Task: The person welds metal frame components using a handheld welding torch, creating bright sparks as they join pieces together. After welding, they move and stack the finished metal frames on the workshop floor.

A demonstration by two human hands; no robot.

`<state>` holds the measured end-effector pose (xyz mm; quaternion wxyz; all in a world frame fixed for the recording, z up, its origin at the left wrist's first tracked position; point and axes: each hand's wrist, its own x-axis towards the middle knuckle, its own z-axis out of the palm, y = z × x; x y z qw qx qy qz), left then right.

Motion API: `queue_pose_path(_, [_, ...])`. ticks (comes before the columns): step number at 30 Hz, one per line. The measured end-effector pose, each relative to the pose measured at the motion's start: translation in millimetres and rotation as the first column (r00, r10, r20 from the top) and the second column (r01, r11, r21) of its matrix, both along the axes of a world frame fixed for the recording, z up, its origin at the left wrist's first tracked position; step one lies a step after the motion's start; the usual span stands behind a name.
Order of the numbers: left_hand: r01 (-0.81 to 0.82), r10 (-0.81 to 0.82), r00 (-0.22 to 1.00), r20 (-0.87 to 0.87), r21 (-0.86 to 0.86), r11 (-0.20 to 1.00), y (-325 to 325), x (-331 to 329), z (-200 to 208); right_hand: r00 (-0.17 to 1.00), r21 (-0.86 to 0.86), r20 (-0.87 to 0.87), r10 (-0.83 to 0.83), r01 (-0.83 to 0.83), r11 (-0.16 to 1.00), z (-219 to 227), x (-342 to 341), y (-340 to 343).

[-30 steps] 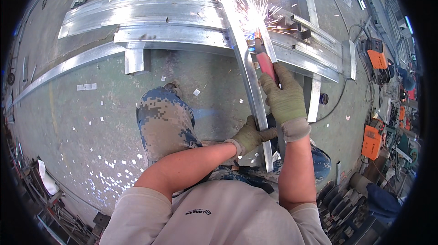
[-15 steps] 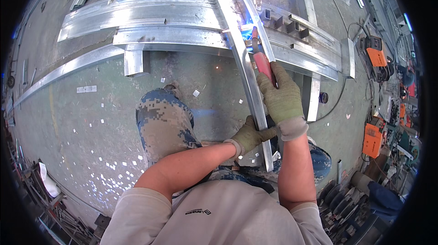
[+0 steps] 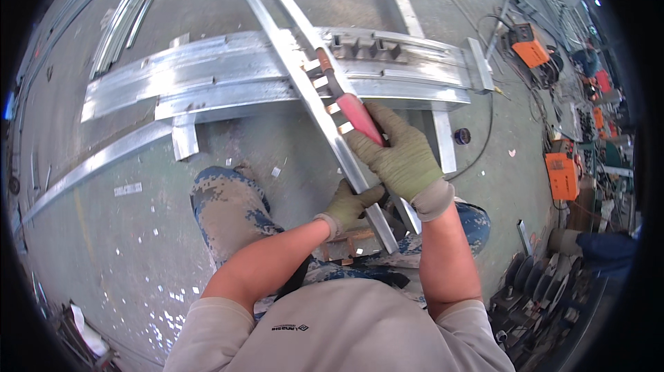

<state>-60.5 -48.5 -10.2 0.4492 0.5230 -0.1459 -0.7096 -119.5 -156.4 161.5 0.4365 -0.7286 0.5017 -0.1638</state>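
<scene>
My right hand (image 3: pixel 402 159), in a green work glove, is wrapped round the red handle of a welding torch (image 3: pixel 358 119). The torch's dark neck and coppery nozzle lie over a pair of long shiny metal rails (image 3: pixel 299 80), with no arc glowing at the tip. Short bright cross pieces (image 3: pixel 335 108) bridge the gap between the rails. My left hand (image 3: pixel 353 202), gloved too, is closed round the left rail near its close end, thumb over the top. Part of the right rail is hidden under my right hand and the torch.
The rails rest across wide metal beams (image 3: pixel 228 98), where several short dark tube pieces (image 3: pixel 366 48) sit. Orange machines (image 3: pixel 530 47) with cables stand at right, near a small dark can (image 3: pixel 462 137). Stacked discs (image 3: pixel 539 278) lie lower right; small metal squares litter the floor.
The bright arc and flying sparks are gone. The torch has come back nearer to me, uncovering cross pieces between the rails. The whole view has shifted, and the rails slant further left.
</scene>
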Motion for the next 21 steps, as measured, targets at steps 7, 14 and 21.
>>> queue_pose_path(7, [0.138,-0.13,0.981,0.147,-0.047,0.989,-2.8,4.4,-23.8,0.998,-0.029,0.056,-0.003,0.004,1.0,37.4,-47.7,15.9])
queue_pose_path(14, [0.122,-0.115,0.975,0.188,-0.029,0.992,-2.2,9.2,-34.3,0.97,-0.294,0.193,-0.146,0.199,0.935,72.4,-93.7,24.3])
queue_pose_path(21, [0.129,-0.12,0.974,0.191,-0.035,0.991,-3.5,5.6,-34.9,0.915,-0.859,0.392,-0.092,0.4,0.32,103.3,-173.6,-15.8])
